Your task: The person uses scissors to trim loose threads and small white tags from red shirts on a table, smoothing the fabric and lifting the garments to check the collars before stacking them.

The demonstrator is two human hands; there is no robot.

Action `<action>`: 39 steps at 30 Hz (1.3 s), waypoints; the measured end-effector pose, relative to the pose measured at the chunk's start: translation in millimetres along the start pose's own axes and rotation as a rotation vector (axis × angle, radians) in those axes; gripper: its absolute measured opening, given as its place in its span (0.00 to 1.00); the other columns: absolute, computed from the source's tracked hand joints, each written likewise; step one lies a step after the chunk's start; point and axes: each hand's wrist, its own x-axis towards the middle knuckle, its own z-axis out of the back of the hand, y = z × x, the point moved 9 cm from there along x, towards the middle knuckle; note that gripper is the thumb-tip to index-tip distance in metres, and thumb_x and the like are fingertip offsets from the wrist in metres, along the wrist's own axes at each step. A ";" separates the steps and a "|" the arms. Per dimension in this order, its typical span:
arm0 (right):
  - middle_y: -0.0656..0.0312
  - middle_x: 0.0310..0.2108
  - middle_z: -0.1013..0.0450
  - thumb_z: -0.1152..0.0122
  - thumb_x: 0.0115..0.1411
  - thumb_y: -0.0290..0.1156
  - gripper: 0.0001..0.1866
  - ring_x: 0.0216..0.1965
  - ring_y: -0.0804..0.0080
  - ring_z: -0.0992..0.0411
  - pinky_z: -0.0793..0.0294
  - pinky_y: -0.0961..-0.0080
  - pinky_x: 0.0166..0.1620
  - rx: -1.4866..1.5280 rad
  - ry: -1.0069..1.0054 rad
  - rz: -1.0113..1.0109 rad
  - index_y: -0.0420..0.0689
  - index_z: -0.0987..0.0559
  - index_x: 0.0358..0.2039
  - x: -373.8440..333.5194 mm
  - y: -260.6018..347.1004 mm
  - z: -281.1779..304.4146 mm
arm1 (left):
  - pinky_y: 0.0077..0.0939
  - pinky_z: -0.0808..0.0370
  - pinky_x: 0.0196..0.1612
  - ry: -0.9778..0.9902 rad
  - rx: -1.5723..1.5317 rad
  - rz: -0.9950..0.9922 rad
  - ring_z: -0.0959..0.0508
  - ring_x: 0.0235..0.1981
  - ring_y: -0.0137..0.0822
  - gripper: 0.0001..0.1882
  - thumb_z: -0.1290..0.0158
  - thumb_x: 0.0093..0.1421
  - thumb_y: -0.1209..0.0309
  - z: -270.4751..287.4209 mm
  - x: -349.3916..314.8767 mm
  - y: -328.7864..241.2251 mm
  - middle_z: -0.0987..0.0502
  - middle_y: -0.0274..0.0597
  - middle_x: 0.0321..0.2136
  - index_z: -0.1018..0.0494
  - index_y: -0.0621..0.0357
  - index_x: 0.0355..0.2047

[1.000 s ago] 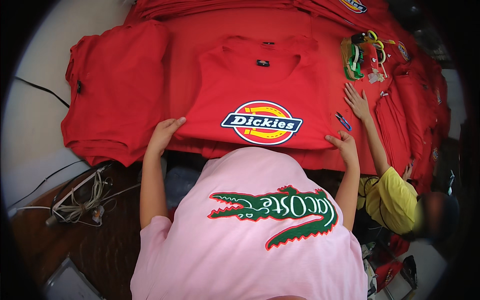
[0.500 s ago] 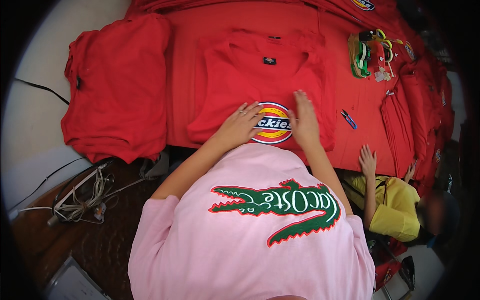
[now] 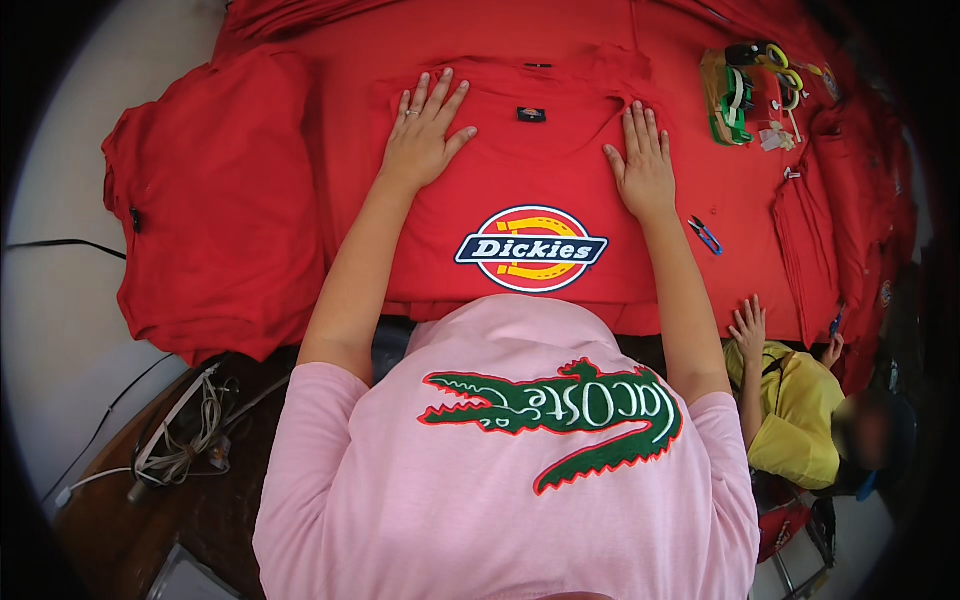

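At the left, a red garment pile (image 3: 215, 200) reaches the near edge of the red-covered table (image 3: 745, 185), a narrow gap parting it from the folded red shirt (image 3: 540, 180) at the middle. Rightward, open room runs past the blue snips (image 3: 705, 236) to more garments (image 3: 850, 190). The left hand (image 3: 427, 135) lies flat on the shirt's upper left, fingers spread; the right hand (image 3: 646, 165) (fingers nearly together, thumb apart) rests flat at upper right. Both palms are hidden; those farther garments blur into the dark rim.
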 end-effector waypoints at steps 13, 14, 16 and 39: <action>0.62 0.46 0.27 0.32 0.59 0.33 0.15 0.49 0.62 0.28 0.36 0.54 0.56 0.362 -0.190 0.156 0.50 0.19 0.47 3.3 104.1 48.9 | 0.53 0.54 0.76 -0.011 -0.041 0.033 0.54 0.78 0.48 0.39 0.49 0.68 0.45 -3.4 6.4 4.9 0.53 0.37 0.78 0.46 0.36 0.76; 0.62 0.46 0.26 0.32 0.59 0.33 0.14 0.48 0.61 0.28 0.33 0.59 0.54 0.465 -0.100 0.229 0.49 0.18 0.47 1.6 125.2 38.7 | 0.53 0.54 0.76 -0.009 -0.043 0.031 0.54 0.78 0.48 0.39 0.49 0.68 0.45 -2.8 6.5 4.5 0.53 0.37 0.77 0.46 0.36 0.76; 0.61 0.43 0.26 0.32 0.60 0.33 0.13 0.45 0.62 0.27 0.30 0.66 0.48 0.554 -0.012 0.251 0.49 0.18 0.45 -0.4 152.2 21.0 | 0.53 0.54 0.76 -0.013 -0.052 0.025 0.54 0.78 0.49 0.39 0.48 0.68 0.45 -1.5 7.3 3.3 0.52 0.38 0.77 0.46 0.37 0.76; 0.53 0.74 0.43 0.40 0.68 0.35 0.31 0.76 0.56 0.48 0.51 0.49 0.74 0.382 -0.178 -0.046 0.46 0.34 0.70 8.0 43.4 38.6 | 0.52 0.56 0.76 0.014 -0.083 0.056 0.54 0.77 0.49 0.39 0.45 0.66 0.49 2.8 9.3 1.9 0.51 0.38 0.77 0.43 0.41 0.75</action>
